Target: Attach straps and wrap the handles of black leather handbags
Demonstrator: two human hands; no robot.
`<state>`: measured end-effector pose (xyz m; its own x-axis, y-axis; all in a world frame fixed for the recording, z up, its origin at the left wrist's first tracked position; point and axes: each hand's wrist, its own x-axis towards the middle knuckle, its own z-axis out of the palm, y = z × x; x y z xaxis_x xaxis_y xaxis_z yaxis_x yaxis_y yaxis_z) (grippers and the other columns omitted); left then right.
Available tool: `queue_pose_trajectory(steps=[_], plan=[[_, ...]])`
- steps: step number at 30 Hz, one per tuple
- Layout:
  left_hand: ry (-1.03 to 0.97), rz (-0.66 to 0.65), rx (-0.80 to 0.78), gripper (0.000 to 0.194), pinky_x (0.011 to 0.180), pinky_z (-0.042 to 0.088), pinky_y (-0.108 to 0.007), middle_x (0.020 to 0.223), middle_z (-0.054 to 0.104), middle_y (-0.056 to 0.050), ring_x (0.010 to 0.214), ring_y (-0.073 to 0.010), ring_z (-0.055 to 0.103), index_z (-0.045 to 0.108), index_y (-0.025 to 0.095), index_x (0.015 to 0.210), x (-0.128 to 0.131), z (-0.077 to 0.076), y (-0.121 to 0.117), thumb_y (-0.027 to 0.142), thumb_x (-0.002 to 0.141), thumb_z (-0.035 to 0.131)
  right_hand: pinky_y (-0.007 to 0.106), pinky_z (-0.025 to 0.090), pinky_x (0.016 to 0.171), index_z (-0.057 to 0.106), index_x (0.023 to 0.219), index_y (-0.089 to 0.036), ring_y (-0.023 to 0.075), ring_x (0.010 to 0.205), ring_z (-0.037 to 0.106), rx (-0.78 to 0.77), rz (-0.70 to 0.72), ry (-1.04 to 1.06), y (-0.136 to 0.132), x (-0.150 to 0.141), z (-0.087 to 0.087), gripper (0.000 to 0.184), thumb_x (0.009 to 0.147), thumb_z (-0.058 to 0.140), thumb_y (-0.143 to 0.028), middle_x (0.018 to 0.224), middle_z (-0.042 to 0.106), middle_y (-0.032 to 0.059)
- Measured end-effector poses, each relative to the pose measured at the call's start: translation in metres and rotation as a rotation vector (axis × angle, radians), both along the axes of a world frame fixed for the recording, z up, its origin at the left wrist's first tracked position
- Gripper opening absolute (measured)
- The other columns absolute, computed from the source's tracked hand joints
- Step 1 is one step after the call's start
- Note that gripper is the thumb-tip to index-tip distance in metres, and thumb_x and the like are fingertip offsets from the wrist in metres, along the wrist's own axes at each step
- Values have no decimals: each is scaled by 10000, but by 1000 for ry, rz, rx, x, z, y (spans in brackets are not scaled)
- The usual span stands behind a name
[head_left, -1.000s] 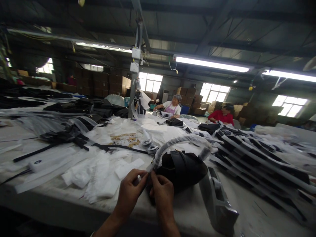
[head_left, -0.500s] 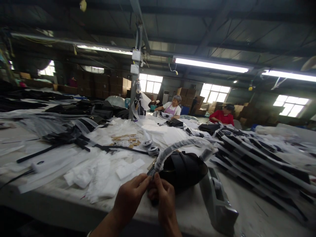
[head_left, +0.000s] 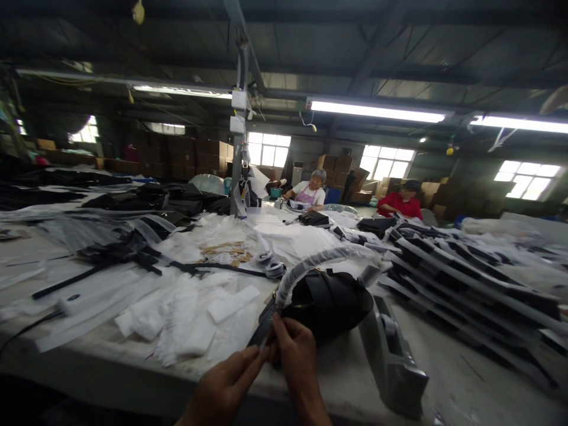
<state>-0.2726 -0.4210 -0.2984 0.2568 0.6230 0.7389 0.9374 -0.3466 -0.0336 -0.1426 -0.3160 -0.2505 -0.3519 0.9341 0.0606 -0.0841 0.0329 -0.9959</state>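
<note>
A black handbag [head_left: 337, 302] lies on the table in front of me. Its arched handle [head_left: 306, 275] is wrapped in whitish translucent material. At the handle's lower left end, my right hand [head_left: 296, 349] is closed, its thumb against that end. My left hand [head_left: 228, 376] is lower and to the left, fingers pinched together and meeting the right fingertips. Whatever thin piece the left fingers hold is too small to make out. A dark flat strap [head_left: 262, 324] shows just above the fingers. Right of the bag stands a grey tape dispenser [head_left: 394, 355].
White sheets and wrapping [head_left: 181, 319] spread over the left of the table [head_left: 110, 370]. Tape rolls [head_left: 275, 270] sit behind the bag. Stacked black-and-white strips [head_left: 470, 296] lie at right. A post [head_left: 237, 165] rises mid-table. Two people [head_left: 308, 192] sit opposite.
My left hand has moved down and slightly left, away from the handle's end. The right hand has shifted down a little, and more of the dark strap shows.
</note>
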Motion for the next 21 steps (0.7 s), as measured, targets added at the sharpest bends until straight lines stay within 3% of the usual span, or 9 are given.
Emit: queue_pose_trajectory(steps=[2, 5, 8, 10, 13, 16, 19, 21], plan=[[-117, -76, -102, 489, 716, 555, -162, 1001, 762, -67, 775, -143, 731, 542, 239, 1337, 0, -3, -15, 46, 890, 506, 200, 322, 410, 590, 554, -161, 92, 354, 437, 10, 5, -30, 1, 2, -1, 457, 822, 603, -530, 369, 489, -37], [-389, -24, -128, 371, 689, 546, -172, 897, 763, -22, 715, -141, 716, 628, 286, 1204, 0, 17, -22, 120, 879, 562, 197, 309, 434, 630, 577, -147, 83, 379, 434, 57, 20, -67, 3, 6, -1, 464, 849, 581, -520, 388, 522, -23], [-759, 207, -213, 200, 694, 548, -237, 973, 744, -55, 775, -184, 702, 679, 236, 1045, 1, 51, -2, 288, 908, 543, 198, 316, 444, 645, 584, -148, 80, 380, 428, 76, 29, -86, 5, 7, 0, 465, 856, 578, -519, 388, 518, -26], [-971, 138, -428, 262, 668, 547, -260, 964, 735, -74, 794, -207, 697, 671, 193, 1005, 3, 64, 18, 393, 900, 538, 199, 318, 437, 644, 581, -151, 81, 372, 425, 80, 29, -92, 5, 5, 2, 463, 856, 579, -518, 384, 510, -30], [-1167, -36, -669, 360, 483, 466, -227, 718, 687, -30, 572, -168, 628, 641, 157, 979, 8, 60, 40, 488, 856, 569, 202, 323, 416, 628, 570, -157, 86, 354, 438, 73, 34, -116, -1, 6, 6, 472, 864, 563, -520, 387, 504, -31], [-1229, -22, -656, 389, 421, 350, -201, 602, 603, 24, 458, -118, 500, 637, 162, 954, 13, 44, 45, 521, 803, 629, 215, 382, 437, 650, 612, -171, 116, 408, 534, 193, 3, -190, -11, 29, 12, 446, 885, 540, -505, 492, 600, -2], [-1237, 6, -603, 389, 459, 351, -203, 666, 611, 19, 509, -119, 493, 647, 177, 942, 15, 35, 41, 528, 775, 659, 267, 501, 677, 729, 812, -207, 196, 706, 683, 495, -274, -322, -10, 82, 14, 317, 895, 544, -450, 752, 730, 43], [-1262, 34, -595, 423, 460, 338, -200, 615, 561, 40, 502, -117, 461, 647, 181, 953, 15, 34, 41, 549, 747, 678, 339, 462, 933, 720, 1031, -219, 252, 1023, 653, 595, -567, -427, 4, 128, 12, 313, 872, 567, -441, 1054, 732, 81]])
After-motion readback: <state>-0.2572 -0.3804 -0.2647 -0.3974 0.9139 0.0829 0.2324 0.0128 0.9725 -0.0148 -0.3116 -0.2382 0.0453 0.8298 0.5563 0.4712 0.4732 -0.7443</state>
